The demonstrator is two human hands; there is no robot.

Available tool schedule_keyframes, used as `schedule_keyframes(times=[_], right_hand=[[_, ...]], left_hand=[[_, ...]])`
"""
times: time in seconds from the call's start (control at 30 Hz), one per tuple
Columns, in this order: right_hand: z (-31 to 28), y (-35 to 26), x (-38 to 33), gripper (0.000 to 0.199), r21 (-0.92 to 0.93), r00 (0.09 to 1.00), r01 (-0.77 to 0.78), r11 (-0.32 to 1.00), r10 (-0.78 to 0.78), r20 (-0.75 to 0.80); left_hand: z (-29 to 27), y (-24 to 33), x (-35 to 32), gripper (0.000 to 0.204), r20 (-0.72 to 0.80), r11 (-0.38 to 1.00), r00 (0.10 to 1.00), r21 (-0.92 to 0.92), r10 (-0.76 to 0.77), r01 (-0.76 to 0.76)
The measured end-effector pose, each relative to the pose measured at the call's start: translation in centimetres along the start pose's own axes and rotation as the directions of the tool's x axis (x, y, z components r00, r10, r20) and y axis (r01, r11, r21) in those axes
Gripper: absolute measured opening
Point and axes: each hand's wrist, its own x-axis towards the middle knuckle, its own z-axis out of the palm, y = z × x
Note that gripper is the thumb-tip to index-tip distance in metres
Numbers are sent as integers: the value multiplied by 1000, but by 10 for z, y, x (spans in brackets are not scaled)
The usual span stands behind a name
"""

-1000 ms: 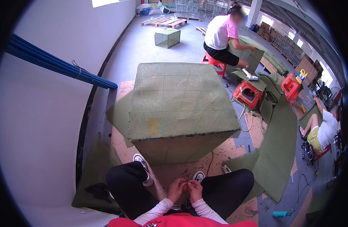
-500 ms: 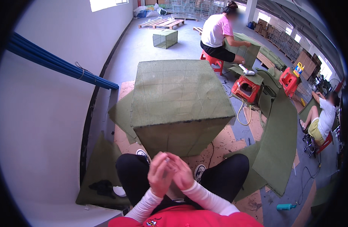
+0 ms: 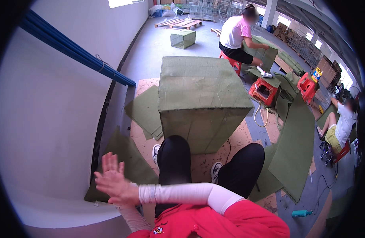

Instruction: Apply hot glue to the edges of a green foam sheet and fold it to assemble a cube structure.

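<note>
Both hands are at the left, over a green sheet on the floor, with my right arm reaching across my lap. My right hand (image 3: 118,188) lies over my left hand (image 3: 111,163), palm side toward it, fingers stretched out and slightly blurred. Most of the left palm is hidden behind the right; its raised fingers look spread. I see nothing held in either hand. In front of my knees stands a large box covered in green felt-like fabric (image 3: 202,85), with wire lines showing through; neither hand touches it.
Green fabric sheets (image 3: 144,113) lie left of the box, and long strips (image 3: 293,154) to its right. Blue poles (image 3: 79,49) lean along the wall. Two people sit working on green pieces, near red stools (image 3: 263,91). A teal bottle (image 3: 300,214) lies at lower right.
My hands moved from together before the box to the lower left, the right arm now crossing my body. Their fingers went from bent to stretched out. The view shifted, and my left knee moved inward.
</note>
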Motion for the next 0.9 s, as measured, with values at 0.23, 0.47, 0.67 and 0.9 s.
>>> schedule_keyframes(times=[0.23,0.47,0.67,0.9], right_hand=[[-30,88,-52,60,-49,851,-505,862,487,-194],[-155,25,-156,42,562,577,-483,672,727,-373],[-301,-52,-318,27,337,66,-630,700,481,-874],[-276,-91,-564,22,657,-568,-487,576,363,-739]], left_hand=[[96,78,9,70,-391,933,848,176,358,-313],[-17,79,-14,48,61,988,995,124,80,-88],[-46,5,-3,19,-604,371,682,795,412,480],[67,-42,99,17,-309,56,883,949,353,310]])
